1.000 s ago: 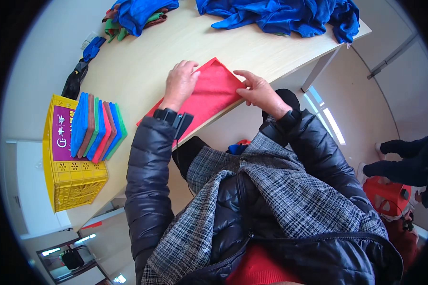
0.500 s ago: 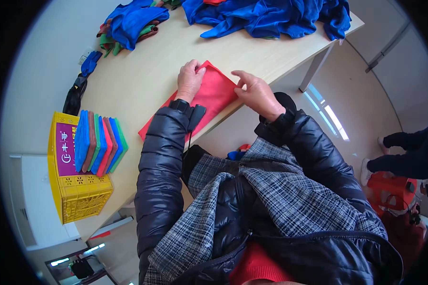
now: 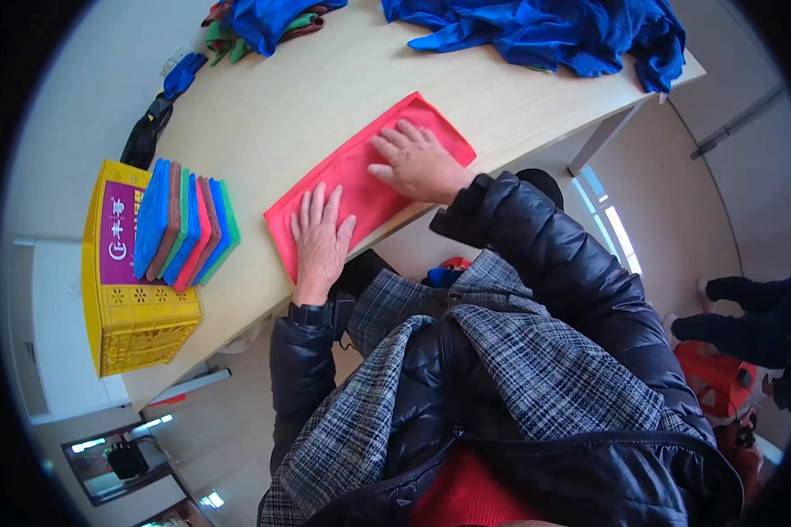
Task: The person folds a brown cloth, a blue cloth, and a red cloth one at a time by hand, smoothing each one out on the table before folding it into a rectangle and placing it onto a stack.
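A red cloth [image 3: 354,167], folded into a long rectangle, lies slantwise along the near edge of the table. My left hand [image 3: 321,241] rests flat on its lower left part, fingers spread. Further up the cloth, my right hand [image 3: 420,165] presses down with its palm, thumb and fingers apart. Neither hand grips anything. The cloth looks mostly smooth, and part of it is covered by my hands.
A row of folded blue, brown, green and red cloths [image 3: 189,233] stands beside a yellow plastic basket [image 3: 145,338] at left. Heaped blue cloths [image 3: 545,35] and a mixed cloth pile [image 3: 268,22] lie at the table's far side. A person's legs [image 3: 738,307] show at right.
My left hand has let go of the cloth's upper edge and slid to its lower left. The right hand has come off the right corner onto the cloth's middle. The cloth now lies flat.
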A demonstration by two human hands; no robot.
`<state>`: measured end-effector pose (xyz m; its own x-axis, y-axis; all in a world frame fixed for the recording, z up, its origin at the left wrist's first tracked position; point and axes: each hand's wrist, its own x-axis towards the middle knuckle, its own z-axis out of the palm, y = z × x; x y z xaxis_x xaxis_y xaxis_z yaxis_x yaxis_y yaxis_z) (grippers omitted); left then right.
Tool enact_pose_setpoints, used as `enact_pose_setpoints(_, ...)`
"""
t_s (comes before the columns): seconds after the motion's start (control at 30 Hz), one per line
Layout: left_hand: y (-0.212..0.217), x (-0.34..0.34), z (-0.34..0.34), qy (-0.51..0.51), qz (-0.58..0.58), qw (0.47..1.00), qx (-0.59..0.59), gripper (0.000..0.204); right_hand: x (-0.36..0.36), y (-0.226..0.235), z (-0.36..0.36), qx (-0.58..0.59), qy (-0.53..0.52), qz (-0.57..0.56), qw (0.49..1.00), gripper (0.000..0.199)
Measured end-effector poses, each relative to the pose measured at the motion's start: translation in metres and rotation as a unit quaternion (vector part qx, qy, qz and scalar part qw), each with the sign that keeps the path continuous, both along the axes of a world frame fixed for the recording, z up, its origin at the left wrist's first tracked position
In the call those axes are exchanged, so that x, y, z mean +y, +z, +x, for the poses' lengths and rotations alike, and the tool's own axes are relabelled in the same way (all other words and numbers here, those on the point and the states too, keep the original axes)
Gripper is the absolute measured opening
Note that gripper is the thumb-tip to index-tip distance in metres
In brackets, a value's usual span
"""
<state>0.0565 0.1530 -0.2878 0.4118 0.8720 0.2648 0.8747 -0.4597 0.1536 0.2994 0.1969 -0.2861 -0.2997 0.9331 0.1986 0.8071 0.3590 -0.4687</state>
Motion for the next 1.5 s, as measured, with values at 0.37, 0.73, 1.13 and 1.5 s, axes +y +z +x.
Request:
enact_pose_setpoints(0.37,0.004,-0.051,-0.055,0.163,-0.063,0.983,0.053,0.064,0.013,-0.013,0.033,-0.145,-0.105,0.070,0.981,0.063)
enact_pose_setpoints(0.73,0.000,-0.041,0.047,-0.056,0.035,0.997,-0.031,0.050,-0.026,-0.014,-0.032,-0.085,-0.023,0.132,0.987,0.056)
enact_pose_setpoints(1.13,0.020,-0.058,0.011,-0.055,0.025,0.998,-0.034,0.047,-0.026,-0.015,0.054,-0.193,-0.070,0.180,0.962,0.042)
enact_pose_setpoints(1.5,0.024,-0.008,0.009,-0.096,-0.062,0.987,-0.109,0.036,-0.024,-0.007,-0.006,-0.065,-0.093,0.075,0.991,0.052)
